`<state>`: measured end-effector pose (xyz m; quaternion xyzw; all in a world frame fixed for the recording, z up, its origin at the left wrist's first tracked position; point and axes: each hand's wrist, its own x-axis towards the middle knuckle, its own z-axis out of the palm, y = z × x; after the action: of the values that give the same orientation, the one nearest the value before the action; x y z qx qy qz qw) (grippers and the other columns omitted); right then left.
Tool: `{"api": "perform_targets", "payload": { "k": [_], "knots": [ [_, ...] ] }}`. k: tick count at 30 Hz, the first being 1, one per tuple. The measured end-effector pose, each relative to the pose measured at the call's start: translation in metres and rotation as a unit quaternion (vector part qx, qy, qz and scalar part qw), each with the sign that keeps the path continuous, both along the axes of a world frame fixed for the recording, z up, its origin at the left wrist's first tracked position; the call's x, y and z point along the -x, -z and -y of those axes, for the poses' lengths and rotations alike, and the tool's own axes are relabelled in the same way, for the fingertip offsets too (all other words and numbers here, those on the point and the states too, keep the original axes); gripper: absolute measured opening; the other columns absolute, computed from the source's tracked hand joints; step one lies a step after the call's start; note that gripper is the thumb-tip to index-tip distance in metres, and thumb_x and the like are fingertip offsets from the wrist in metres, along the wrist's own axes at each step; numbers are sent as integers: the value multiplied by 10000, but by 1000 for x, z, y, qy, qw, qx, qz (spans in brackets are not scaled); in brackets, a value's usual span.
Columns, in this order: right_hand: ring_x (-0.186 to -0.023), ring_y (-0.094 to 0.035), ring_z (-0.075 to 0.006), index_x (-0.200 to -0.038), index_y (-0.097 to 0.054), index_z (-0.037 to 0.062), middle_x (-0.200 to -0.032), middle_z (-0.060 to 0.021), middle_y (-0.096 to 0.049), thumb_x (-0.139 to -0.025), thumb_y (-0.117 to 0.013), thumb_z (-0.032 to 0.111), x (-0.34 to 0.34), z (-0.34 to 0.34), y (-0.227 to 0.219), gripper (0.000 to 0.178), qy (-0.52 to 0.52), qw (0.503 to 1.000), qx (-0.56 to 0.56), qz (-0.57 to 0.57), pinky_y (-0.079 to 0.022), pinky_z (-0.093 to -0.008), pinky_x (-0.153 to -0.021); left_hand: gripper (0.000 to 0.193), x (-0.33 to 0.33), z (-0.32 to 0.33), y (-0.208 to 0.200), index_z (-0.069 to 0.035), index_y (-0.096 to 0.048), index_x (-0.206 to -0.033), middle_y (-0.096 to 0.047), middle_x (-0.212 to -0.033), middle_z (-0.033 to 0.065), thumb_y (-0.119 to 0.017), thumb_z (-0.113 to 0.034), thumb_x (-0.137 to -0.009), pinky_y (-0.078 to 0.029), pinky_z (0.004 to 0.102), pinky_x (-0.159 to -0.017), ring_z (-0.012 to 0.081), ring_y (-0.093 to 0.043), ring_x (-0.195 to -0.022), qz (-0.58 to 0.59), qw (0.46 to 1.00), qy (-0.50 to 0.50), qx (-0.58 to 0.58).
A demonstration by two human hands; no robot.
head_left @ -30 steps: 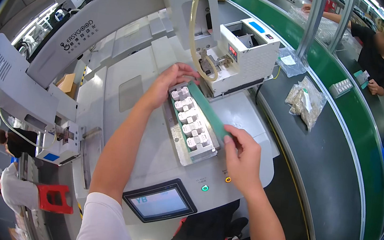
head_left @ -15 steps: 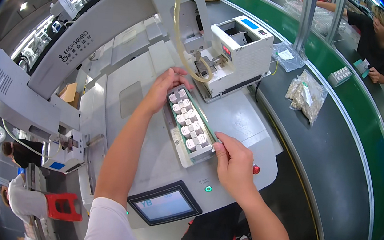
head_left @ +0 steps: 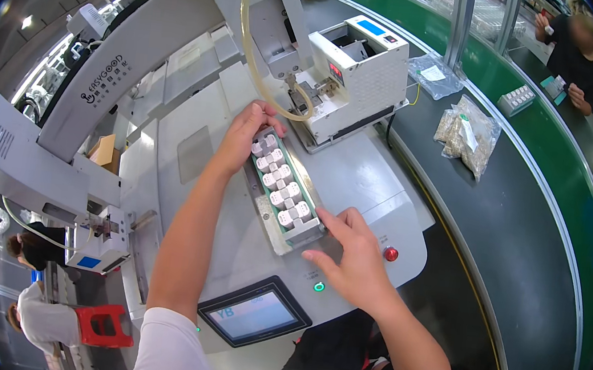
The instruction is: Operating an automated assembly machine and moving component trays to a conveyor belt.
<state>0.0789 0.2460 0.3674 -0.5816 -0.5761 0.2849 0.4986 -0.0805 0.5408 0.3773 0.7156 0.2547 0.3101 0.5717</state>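
Note:
A long narrow tray (head_left: pixel 300 235) holds several white and grey block-shaped parts (head_left: pixel 277 179) in two rows. It sits in a metal fixture (head_left: pixel 269 223) on the light grey machine bed, slanting from far left to near right. My left hand (head_left: pixel 243 139) is at its far end, fingers curled round that end. At the near right corner is my right hand (head_left: pixel 355 261). Its index fingertip touches the tray's edge, while the thumb stands apart from it; the other fingers are partly hidden.
A white device (head_left: pixel 360 75) with a hanging clear tube (head_left: pixel 246 33) stands beyond the tray. A touchscreen (head_left: pixel 255 312), green-lit button (head_left: pixel 319 287) and red button (head_left: pixel 391 254) are near me. Bags of small parts (head_left: pixel 469 137) lie on the right belt; a co-worker (head_left: pixel 578 60) sits across.
My right hand has loosened from the tray's near end, its thumb swinging away from the corner. The left hand stays at the far end. The tray now sits lower in the fixture.

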Motion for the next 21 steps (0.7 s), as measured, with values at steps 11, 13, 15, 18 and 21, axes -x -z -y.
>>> {"api": "perform_targets", "payload": {
  "k": [11, 13, 15, 18, 21],
  "knots": [
    [-1047, -526, -341, -1397, -586, -66, -1094, -163, -524, -814, -879, 190, 11, 2, -5, 701, 15, 999, 8, 29, -467, -423, -930, 464, -3, 3, -2, -28, -515, -1209, -681, -961, 99, -331, -452, -1167, -535, 331, -932, 207, -673, -1001, -2, 1000, -3, 17],
    [-1056, -521, -340, -1398, -577, -74, -1100, -162, -522, -814, -881, 207, 15, 1, -6, 717, 22, 999, 2, 38, -465, -427, -934, 462, 0, 1, -2, -27, -511, -1217, -680, -968, 101, -328, -448, -1168, -536, 333, -936, 207, -672, -1004, -12, 1000, 2, 6],
    [-1081, -520, -348, -1385, -562, -70, -1116, -166, -525, -795, -897, 277, 20, -2, -9, 762, 34, 998, 2, 53, -472, -443, -928, 459, 3, -1, -2, -26, -508, -1224, -680, -975, 102, -325, -444, -1169, -536, 335, -940, 208, -672, -1008, -21, 1000, 5, -8],
    [-1059, -528, -354, -1362, -538, -92, -1122, -182, -530, -773, -904, 317, 28, -4, -19, 805, 89, 989, -29, 115, -481, -453, -900, 478, 2, 4, -1, -32, -499, -1251, -686, -978, 106, -319, -467, -1165, -538, 334, -938, 209, -672, -1016, 26, 999, 9, 35],
    [-1010, -532, -354, -1248, -555, -100, -1085, -188, -528, -768, -892, 333, 36, -11, -22, 729, 121, 977, -63, 164, -482, -468, -857, 519, 2, 7, -5, -31, -493, -1279, -692, -967, 111, -319, -504, -1155, -538, 339, -950, 213, -675, -1018, 55, 995, 51, 65]
  ]
}}
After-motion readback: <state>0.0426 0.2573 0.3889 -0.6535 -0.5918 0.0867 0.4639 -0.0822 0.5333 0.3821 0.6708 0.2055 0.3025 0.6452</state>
